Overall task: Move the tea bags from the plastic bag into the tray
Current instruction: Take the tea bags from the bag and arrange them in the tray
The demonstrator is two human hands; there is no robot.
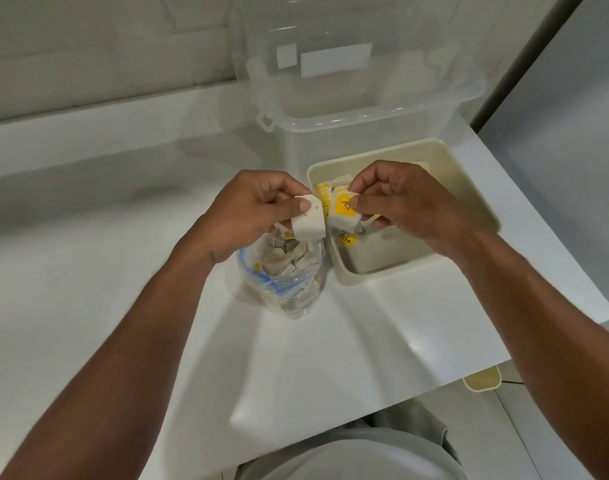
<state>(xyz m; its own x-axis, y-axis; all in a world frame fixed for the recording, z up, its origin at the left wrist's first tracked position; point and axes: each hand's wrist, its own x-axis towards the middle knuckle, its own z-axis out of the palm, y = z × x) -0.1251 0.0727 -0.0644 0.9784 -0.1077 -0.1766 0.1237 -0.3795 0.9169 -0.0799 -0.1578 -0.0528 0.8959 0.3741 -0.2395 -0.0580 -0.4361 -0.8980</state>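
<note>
A clear plastic bag (pixel 289 278) with a blue zip edge stands open on the white counter, with several tea bags inside. Right beside it sits a cream tray (pixel 469 188) holding several tea bags with yellow tags (pixel 325 194). My left hand (pixel 247 209) pinches a white tea bag (pixel 310 220) just above the bag's mouth. My right hand (pixel 410 199) pinches a tea bag with a yellow tag (pixel 344 211) over the tray's near left corner. The two held tea bags almost touch.
A large clear plastic storage box (pixel 358 109) stands behind the tray against the tiled wall. The white counter (pixel 123 289) spreads left and toward me; its right edge runs close past the tray. A cream object (pixel 481 381) lies on the floor below the counter's corner.
</note>
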